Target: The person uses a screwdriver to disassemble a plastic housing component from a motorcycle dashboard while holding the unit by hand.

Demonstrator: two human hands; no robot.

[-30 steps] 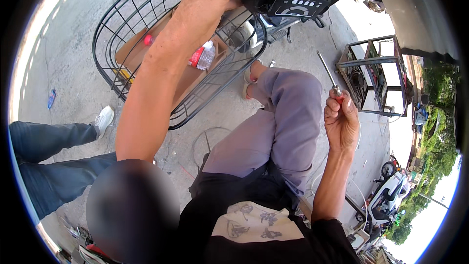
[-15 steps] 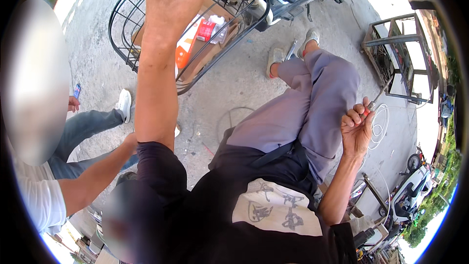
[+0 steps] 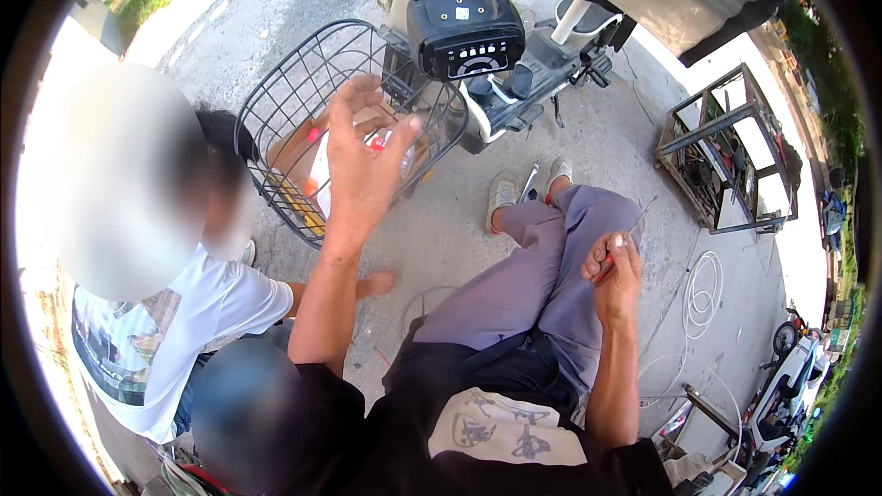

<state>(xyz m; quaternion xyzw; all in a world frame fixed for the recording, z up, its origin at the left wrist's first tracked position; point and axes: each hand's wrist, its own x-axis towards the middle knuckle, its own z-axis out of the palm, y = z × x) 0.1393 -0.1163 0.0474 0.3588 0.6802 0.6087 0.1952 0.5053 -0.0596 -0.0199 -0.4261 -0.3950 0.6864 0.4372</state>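
Note:
My left hand [image 3: 363, 161] is raised over the black wire basket [image 3: 292, 84] on the front of an electric scooter [image 3: 487, 101]. Its fingers are curved and the thumb stands apart, with nothing visible between them. Behind the hand, the basket holds a cardboard box [image 3: 296, 154] and some red, white and orange packages, partly hidden. Over my right thigh, my right hand [image 3: 617, 280] is closed round the red handle of a screwdriver [image 3: 604, 268]. The thin metal shaft points up and to the right, touching nothing that I can make out.
A person in a white shirt [image 3: 225, 289] crouches close on my left, one bare arm reaching toward me. The scooter's dashboard [image 3: 466, 29] faces me beyond the basket. On the right are a rusty metal frame [image 3: 726, 119], a coiled white hose [image 3: 703, 298] and a parked motorbike [image 3: 781, 395].
My left arm has drawn back from the scooter's front, bringing the hand into view over the basket. The right hand and screwdriver moved left and down. The person beside me leaned closer.

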